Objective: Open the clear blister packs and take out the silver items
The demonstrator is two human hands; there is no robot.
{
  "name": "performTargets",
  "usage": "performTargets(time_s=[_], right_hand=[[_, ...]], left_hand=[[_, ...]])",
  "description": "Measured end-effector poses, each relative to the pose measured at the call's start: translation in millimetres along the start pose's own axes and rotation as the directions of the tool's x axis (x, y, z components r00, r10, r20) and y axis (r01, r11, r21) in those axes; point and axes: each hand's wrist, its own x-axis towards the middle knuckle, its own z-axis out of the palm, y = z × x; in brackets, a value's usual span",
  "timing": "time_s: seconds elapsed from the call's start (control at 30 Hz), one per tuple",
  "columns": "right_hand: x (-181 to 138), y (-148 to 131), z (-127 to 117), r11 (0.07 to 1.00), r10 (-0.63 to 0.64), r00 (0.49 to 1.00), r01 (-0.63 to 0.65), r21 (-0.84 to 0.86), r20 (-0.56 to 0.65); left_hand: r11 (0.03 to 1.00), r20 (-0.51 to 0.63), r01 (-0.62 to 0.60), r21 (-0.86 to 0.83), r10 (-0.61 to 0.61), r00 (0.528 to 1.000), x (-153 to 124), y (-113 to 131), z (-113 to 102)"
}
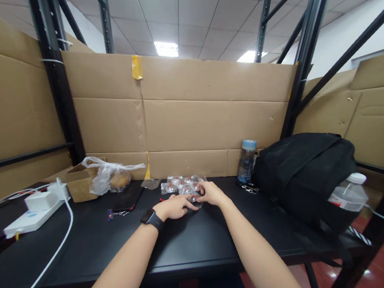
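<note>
Several small clear plastic packets [175, 184] with red bits inside lie in a cluster at the back middle of the black table. My left hand [175, 206], with a black watch [152, 219] on its wrist, rests at the front left of the cluster, its fingers stretched out towards the nearest packet. From the right, my right hand [212, 193] bends its fingers down and closes them at the edge of that packet. The fingertips of both hands nearly meet there, and the hands partly hide the packets beneath them.
On the left are a white power strip [30, 221], a small cardboard box [80, 182], a knotted plastic bag [109, 176] and a dark phone-like slab [129, 198]. A water bottle [247, 161] and a black backpack [306, 177] stand right. Cardboard [210, 123] walls the back.
</note>
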Motion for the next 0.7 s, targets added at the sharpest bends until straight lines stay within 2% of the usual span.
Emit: performTargets(time_s=[0.1,0.33,0.47,0.7], right_hand=[[-1.2,-4.3,2.1,0.998,0.036,0.999,-0.036,-0.045,0.001],[-5.4,-22.4,4.4,0.983,0.101,0.994,-0.105,-0.151,-0.036],[-8.1,-30.8,5.2,0.976,0.094,0.995,-0.101,-0.191,-0.046],[-7.0,-34.4,16.1,0.960,0.044,0.992,-0.074,-0.270,-0.117]], left_hand=[[1.000,0.014,0.006,0.016,-0.006,1.000,1.3,-1.3,1.6],[0.990,0.031,0.123,0.064,-0.125,0.992,2.2,1.4,2.2],[0.974,0.006,0.212,0.081,-0.213,0.977,-0.2,-0.1,0.9],[0.975,0.038,0.209,0.071,-0.212,0.977,-5.9,-5.1,-2.0]])
